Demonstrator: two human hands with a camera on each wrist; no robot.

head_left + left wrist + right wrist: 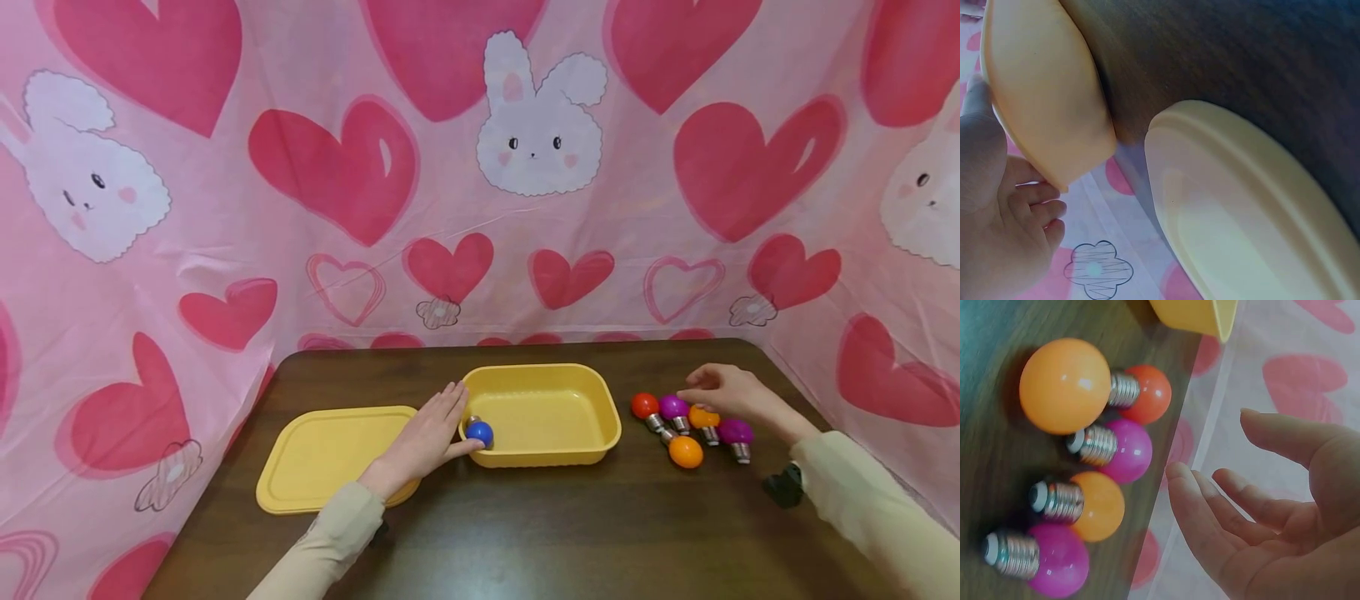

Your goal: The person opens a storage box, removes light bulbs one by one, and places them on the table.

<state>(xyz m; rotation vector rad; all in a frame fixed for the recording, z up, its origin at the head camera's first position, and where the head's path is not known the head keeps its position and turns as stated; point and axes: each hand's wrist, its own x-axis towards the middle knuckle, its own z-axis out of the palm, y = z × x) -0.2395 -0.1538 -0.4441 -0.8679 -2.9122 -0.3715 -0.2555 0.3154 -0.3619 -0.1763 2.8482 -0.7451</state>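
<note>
In the head view a yellow box holds a blue light bulb in its left front corner. My left hand lies at the box's left rim with its fingers fairly straight and its thumb near the bulb. In the left wrist view that hand touches the rim of the box. My right hand hovers over several bulbs, its thumb and fingers apart and nothing between them. Below it are a red bulb, purple bulbs and orange bulbs on the table.
A yellow lid lies left of the box, partly behind my left forearm. The dark wooden table meets a pink heart-and-rabbit cloth at the back and sides.
</note>
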